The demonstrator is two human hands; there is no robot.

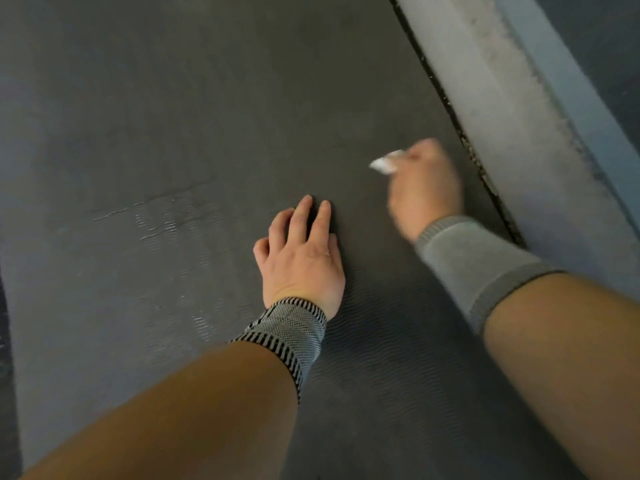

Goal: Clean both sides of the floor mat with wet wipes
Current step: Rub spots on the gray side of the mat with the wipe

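Note:
A dark grey floor mat (207,116) with a fine wavy texture fills most of the view. My left hand (303,252) rests on it near the middle, fingers spread and pressing down. My right hand (424,187), blurred by motion, grips a crumpled white wet wipe (384,163) that sticks out to the left of its fingers, close to the mat's right edge. Shiny wet streaks (173,230) show on the mat to the left of my left hand. Both wrists wear grey knitted bands.
A pale grey raised ledge (502,109) runs diagonally along the mat's right edge, with a dark, gritty gap (460,133) between them. A dark strip of floor (7,341) shows at the far left.

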